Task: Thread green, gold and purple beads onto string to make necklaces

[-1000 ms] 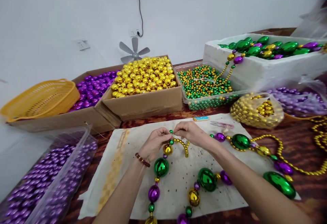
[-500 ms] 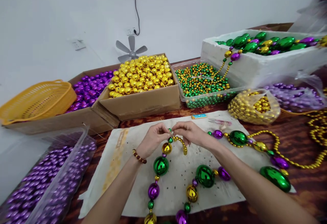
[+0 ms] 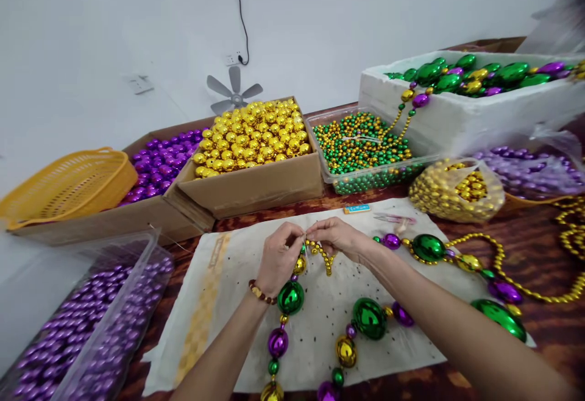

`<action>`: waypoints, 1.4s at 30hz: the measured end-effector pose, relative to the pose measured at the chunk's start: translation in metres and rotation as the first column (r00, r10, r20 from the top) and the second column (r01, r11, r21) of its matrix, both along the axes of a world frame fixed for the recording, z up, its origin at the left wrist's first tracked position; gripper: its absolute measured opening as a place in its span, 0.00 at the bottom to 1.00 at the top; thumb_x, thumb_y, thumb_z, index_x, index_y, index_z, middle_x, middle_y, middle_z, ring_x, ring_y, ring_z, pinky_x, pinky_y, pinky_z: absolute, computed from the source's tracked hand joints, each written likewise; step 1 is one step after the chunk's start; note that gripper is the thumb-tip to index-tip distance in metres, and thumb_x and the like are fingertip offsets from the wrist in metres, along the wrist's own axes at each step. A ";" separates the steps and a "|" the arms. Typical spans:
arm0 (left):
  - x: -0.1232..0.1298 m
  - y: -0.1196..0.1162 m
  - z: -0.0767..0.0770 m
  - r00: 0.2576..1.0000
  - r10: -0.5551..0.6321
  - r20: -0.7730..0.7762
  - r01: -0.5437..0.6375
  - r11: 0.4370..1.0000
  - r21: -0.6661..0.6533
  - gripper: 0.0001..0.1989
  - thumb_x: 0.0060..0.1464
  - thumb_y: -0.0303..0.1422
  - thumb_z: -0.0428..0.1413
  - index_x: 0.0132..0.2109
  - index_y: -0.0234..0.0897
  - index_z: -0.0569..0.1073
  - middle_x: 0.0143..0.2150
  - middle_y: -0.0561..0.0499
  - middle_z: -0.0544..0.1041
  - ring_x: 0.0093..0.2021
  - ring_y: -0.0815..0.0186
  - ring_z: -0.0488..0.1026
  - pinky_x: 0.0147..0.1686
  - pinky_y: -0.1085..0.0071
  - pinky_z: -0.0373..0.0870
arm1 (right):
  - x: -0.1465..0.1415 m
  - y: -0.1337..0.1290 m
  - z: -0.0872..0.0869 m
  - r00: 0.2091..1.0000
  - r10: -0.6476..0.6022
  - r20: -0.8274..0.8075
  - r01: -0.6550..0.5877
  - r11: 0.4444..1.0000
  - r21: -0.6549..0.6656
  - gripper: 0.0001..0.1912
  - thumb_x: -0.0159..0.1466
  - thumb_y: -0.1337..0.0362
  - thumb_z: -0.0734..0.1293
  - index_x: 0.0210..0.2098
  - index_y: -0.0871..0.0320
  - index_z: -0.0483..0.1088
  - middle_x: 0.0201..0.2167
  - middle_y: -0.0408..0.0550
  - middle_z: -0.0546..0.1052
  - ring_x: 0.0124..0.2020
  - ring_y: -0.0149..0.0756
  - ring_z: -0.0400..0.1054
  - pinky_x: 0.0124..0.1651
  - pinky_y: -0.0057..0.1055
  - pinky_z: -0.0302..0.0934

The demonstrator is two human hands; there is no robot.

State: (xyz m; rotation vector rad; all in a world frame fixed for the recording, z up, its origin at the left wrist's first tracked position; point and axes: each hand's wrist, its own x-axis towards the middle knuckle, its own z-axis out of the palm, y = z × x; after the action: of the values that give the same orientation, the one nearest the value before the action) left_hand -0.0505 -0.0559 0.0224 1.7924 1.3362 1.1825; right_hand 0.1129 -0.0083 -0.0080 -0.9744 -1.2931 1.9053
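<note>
Bead strand (image 3: 320, 322) on cloth (image 3: 228, 303); boxes (image 3: 256, 181) behind; basket (image 3: 68, 184) left.

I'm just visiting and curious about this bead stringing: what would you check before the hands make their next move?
1. Left hand pinching the strand of large green, purple and gold beads: ok.
2. Right hand pinching the short string of small gold beads: ok.
3. Thread joining the two: cannot tell, too thin.
4. Strand lying untangled on the white cloth mat: ok.
5. Cardboard box of gold balls beyond the mat, within sight: ok.
</note>
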 end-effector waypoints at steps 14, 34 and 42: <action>-0.002 0.000 0.004 0.995 -0.054 0.082 0.056 0.998 -0.014 0.03 0.50 0.29 0.58 0.30 0.39 0.75 0.34 0.48 0.74 0.36 0.64 0.69 0.38 0.70 0.64 | -0.002 0.002 0.003 0.996 0.085 0.038 -0.088 0.992 0.091 0.08 0.54 0.62 0.67 0.28 0.62 0.72 0.16 0.38 0.66 0.14 0.22 0.54 0.18 0.21 0.48; -0.012 0.003 0.002 0.995 -0.083 0.061 0.081 0.996 0.024 0.03 0.52 0.28 0.56 0.31 0.39 0.74 0.35 0.48 0.74 0.36 0.64 0.70 0.37 0.70 0.65 | 0.001 0.009 0.002 0.989 0.144 0.016 -0.145 0.974 0.174 0.11 0.55 0.62 0.68 0.36 0.58 0.76 0.30 0.44 0.76 0.29 0.28 0.66 0.31 0.23 0.57; -0.011 0.000 0.001 0.994 -0.073 0.075 0.074 0.997 -0.013 0.03 0.52 0.29 0.57 0.31 0.38 0.75 0.35 0.48 0.74 0.36 0.64 0.70 0.38 0.70 0.65 | 0.005 0.010 0.005 0.980 0.166 0.108 -0.186 0.960 0.209 0.08 0.54 0.65 0.65 0.33 0.60 0.74 0.28 0.44 0.76 0.30 0.31 0.68 0.33 0.25 0.60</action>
State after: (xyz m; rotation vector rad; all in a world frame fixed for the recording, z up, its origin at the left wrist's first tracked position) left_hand -0.0612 -0.0563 0.0230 1.7537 1.2232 1.1840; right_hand 0.1180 0.0019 -0.0031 -0.8636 -1.6519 1.8173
